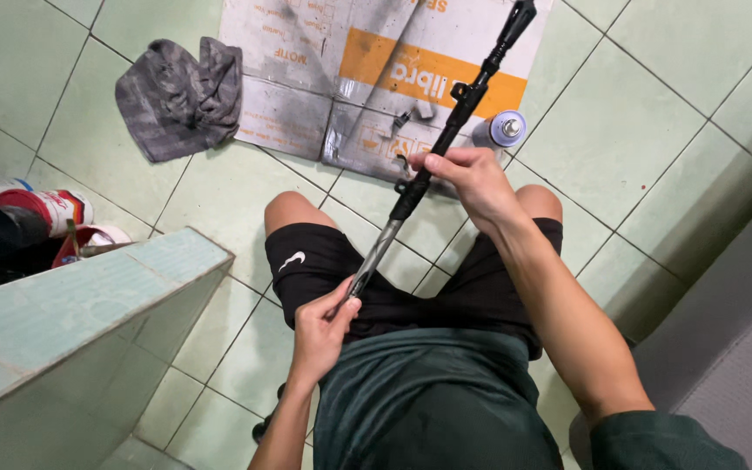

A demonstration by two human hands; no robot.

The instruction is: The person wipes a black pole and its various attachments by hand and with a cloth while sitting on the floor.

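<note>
The left hand (322, 324) is pinching the lower end of a long black rod (433, 157) over the lap; the right hand (472, 178) is gripping its middle. The rod's tip is running out of frame above the cardboard (306, 96).

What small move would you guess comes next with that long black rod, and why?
Probably sliding the right hand further along the rod: the left hand pinches its bare metal lower end, the right grips the black middle, and the top juts out unsupported.
</note>
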